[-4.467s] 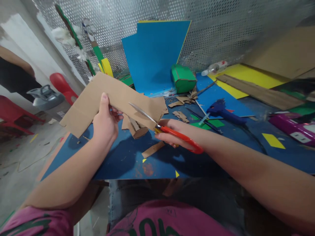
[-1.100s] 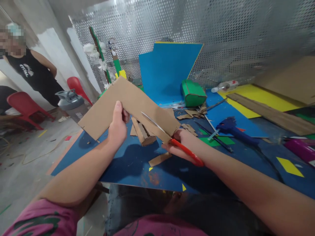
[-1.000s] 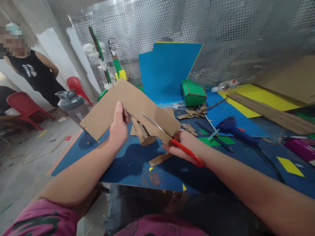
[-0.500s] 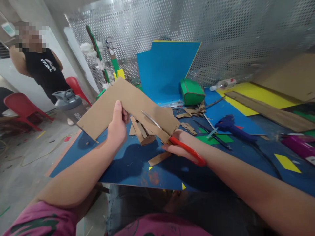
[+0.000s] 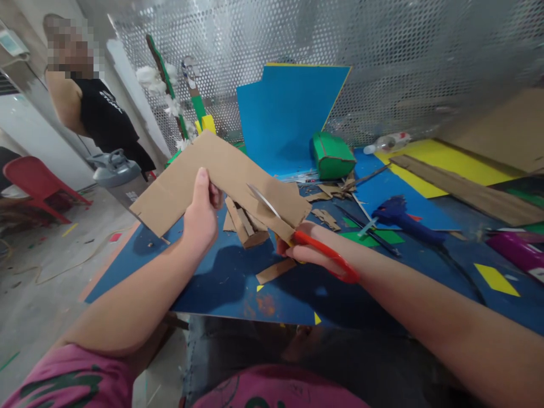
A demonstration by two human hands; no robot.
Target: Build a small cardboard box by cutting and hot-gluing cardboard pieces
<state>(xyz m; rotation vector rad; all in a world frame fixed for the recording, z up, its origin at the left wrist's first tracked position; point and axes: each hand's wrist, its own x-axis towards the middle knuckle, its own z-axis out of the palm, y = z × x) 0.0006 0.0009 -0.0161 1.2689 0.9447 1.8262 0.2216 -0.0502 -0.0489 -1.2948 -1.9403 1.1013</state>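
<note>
An L-shaped piece of brown cardboard (image 5: 187, 170) is raised above the blue table. My left hand (image 5: 202, 212) grips it near the inner corner, thumb on the near face. In my right hand (image 5: 306, 243) are red-handled scissors (image 5: 329, 258), their blade lying along the right arm of the cardboard. Part of the scissors is hidden behind the sheet and my fingers. Beneath the cardboard, a small folded cardboard form (image 5: 250, 229) rests on the table, and a loose cardboard strip (image 5: 275, 271) lies nearer me.
At right lie a blue glue gun (image 5: 393, 212), a long cardboard strip (image 5: 463, 190) and a purple object (image 5: 516, 255). A green box (image 5: 334, 156) and blue board (image 5: 293, 119) stand at the back. A grey jug (image 5: 117, 175) and a person (image 5: 102, 113) are at left.
The view has shifted slightly, and the person at left appears further right. My hands still hold the cardboard and scissors, with the blade at nearly the same place.
</note>
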